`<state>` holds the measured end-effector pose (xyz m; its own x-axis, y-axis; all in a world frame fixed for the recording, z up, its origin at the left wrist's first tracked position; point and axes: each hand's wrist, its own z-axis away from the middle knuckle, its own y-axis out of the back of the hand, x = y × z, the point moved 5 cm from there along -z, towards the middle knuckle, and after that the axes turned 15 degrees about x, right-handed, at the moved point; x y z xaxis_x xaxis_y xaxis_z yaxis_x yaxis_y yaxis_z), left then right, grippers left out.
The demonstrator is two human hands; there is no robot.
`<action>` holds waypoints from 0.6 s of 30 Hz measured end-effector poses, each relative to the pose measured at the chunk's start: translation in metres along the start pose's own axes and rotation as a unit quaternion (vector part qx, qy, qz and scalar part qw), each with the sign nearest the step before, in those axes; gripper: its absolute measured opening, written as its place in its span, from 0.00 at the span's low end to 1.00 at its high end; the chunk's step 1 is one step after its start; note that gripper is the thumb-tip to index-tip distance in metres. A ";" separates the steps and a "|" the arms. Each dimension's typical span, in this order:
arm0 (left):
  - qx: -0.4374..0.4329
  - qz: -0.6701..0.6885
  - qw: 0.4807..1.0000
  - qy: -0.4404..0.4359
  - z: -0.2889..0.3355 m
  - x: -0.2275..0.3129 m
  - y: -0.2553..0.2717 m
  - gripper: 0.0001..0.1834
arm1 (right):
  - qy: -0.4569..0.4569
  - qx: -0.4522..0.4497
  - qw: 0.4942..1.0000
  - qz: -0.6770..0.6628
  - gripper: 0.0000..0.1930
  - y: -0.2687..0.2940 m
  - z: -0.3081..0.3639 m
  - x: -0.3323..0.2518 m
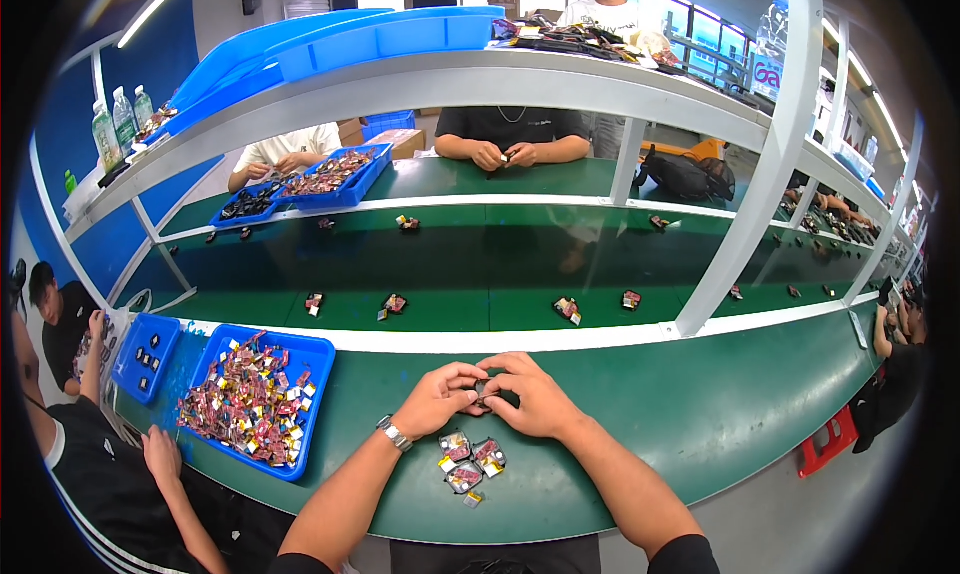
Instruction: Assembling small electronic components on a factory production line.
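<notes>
One long green workbench [700, 404] runs beneath a worker's forearms, a broad surface to lean over. To the left, a blue tray [318, 359] corrals heaped red, yellow and silvery parts [250, 404], its raised walls apparently there to stop spills. The left hand [437, 404] and right hand [535, 399] meet ahead, fingertips pinching from both sides. A loose cluster [463, 477] of similar parts lies just nearer the worker, seemingly for quick reach. Smallest, a dark piece [484, 394] sits mostly hidden in that two-handed grip, likely to steady it.
</notes>
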<state>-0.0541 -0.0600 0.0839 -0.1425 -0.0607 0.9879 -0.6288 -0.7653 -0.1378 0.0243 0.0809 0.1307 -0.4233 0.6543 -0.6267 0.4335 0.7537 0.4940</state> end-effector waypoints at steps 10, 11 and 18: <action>0.018 0.019 1.000 -0.010 0.003 0.003 0.002 0.15 | 0.025 0.072 0.997 0.025 0.06 -0.002 0.003 -0.004; 0.015 0.018 1.000 -0.009 0.003 0.003 0.001 0.15 | 0.020 0.087 0.996 0.027 0.06 -0.002 0.004 -0.004; 0.022 0.023 0.999 0.001 0.002 0.001 0.003 0.15 | -0.008 0.090 0.996 -0.008 0.06 -0.007 0.007 0.000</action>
<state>-0.0553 -0.0637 0.0850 -0.1721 -0.0952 0.9805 -0.5866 -0.7897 -0.1796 0.0267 0.0748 0.1227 -0.4195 0.6402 -0.6436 0.5625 0.7397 0.3692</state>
